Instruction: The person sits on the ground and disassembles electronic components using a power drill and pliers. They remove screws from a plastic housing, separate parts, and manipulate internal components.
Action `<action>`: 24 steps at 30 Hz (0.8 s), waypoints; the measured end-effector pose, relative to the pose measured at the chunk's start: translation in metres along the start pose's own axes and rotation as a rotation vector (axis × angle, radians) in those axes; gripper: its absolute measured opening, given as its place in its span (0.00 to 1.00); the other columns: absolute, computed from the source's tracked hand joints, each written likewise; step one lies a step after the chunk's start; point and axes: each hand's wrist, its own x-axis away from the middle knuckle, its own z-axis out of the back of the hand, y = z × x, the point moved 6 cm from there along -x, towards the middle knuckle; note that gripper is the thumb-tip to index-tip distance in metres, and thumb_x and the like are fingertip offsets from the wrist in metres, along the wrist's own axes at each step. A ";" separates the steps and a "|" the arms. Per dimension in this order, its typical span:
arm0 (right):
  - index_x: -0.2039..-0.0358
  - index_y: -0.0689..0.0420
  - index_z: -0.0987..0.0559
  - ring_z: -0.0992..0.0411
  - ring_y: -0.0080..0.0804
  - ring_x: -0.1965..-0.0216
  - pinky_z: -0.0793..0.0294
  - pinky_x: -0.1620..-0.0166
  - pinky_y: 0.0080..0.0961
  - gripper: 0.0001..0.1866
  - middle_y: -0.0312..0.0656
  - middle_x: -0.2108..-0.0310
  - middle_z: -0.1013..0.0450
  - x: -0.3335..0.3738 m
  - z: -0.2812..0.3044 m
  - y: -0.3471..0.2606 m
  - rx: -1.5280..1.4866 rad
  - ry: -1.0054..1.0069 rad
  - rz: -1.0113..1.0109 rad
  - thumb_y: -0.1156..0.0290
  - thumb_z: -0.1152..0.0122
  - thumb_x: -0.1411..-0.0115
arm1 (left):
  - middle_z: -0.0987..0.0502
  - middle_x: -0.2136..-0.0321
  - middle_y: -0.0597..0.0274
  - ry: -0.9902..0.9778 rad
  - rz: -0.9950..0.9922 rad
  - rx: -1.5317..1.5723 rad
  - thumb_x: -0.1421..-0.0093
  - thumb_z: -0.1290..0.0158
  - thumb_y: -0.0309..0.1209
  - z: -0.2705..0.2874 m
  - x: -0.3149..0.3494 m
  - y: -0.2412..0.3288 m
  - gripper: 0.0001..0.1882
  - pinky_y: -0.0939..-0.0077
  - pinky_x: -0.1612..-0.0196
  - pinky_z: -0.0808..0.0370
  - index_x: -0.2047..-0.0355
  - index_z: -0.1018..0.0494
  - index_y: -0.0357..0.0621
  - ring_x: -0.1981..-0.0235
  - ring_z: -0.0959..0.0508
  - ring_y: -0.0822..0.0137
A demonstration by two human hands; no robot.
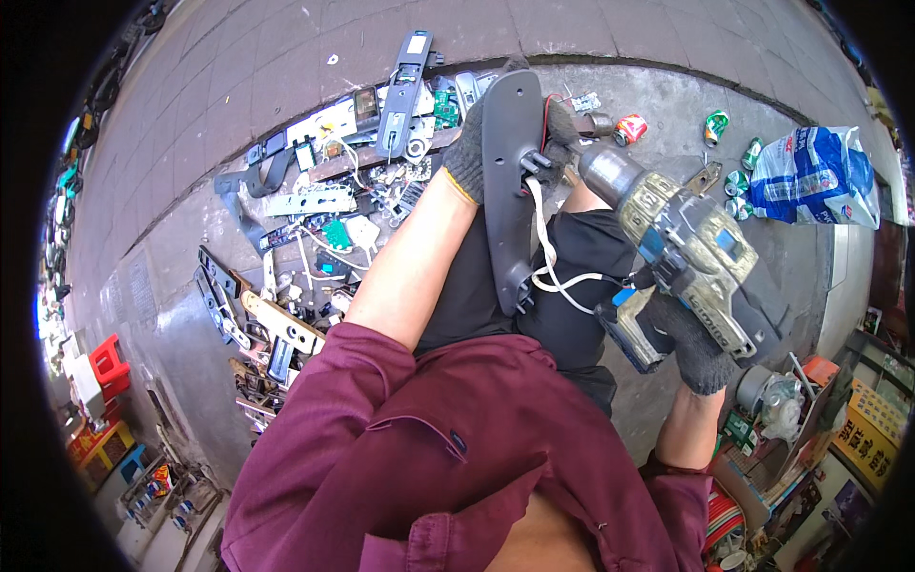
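A long black plastic panel [507, 205] with rounded ends stands tilted over my lap, screw posts sticking out of its right side. My left hand [464, 160], in a dark knit glove with a yellow cuff, is closed around its upper part; some fingers are hidden behind it. From the panel's side a white cable [545, 243] hangs in a loop. My right hand [701, 348], in a dark glove, grips the handle of a worn yellow-grey cordless drill [701, 248]. The drill's chuck points up and left, a little right of the panel. Its tip is hard to make out.
Dismantled lock parts, circuit boards [445, 108] and wires lie heaped on the ground to the left. A dark elongated lock panel [404, 95] lies across the heap. Ahead right are a red can [630, 129], several green cans [716, 127] and a blue-white plastic bag [810, 176].
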 end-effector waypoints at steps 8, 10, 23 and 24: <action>0.36 0.60 0.29 0.25 0.35 0.45 0.23 0.43 0.32 0.27 0.47 0.44 0.25 0.013 0.008 0.006 0.058 0.046 -0.062 0.75 0.35 0.35 | 0.19 0.57 0.44 -0.019 -0.007 -0.085 0.44 0.50 0.73 -0.006 0.001 0.001 0.48 0.59 0.50 0.21 0.48 0.25 0.35 0.55 0.19 0.53; 0.36 0.60 0.29 0.25 0.35 0.45 0.23 0.43 0.32 0.27 0.47 0.44 0.25 0.011 0.006 0.010 0.056 0.040 -0.059 0.75 0.36 0.35 | 0.19 0.56 0.44 -0.031 -0.011 -0.117 0.45 0.50 0.74 -0.011 0.002 0.002 0.50 0.59 0.49 0.21 0.47 0.25 0.34 0.54 0.19 0.53; 0.36 0.60 0.30 0.26 0.35 0.45 0.24 0.42 0.32 0.26 0.47 0.43 0.26 0.012 0.007 0.025 0.047 0.025 -0.073 0.75 0.37 0.34 | 0.18 0.61 0.52 0.283 -0.171 -0.708 0.43 0.40 0.35 -0.013 0.059 0.010 0.25 0.69 0.58 0.19 0.48 0.25 0.34 0.64 0.17 0.64; 0.36 0.60 0.30 0.26 0.35 0.45 0.24 0.42 0.32 0.26 0.47 0.43 0.26 0.013 0.007 0.025 0.044 0.026 -0.076 0.75 0.37 0.34 | 0.17 0.62 0.53 0.318 -0.167 -0.633 0.44 0.40 0.30 -0.010 0.058 0.009 0.21 0.69 0.59 0.19 0.50 0.24 0.35 0.66 0.17 0.64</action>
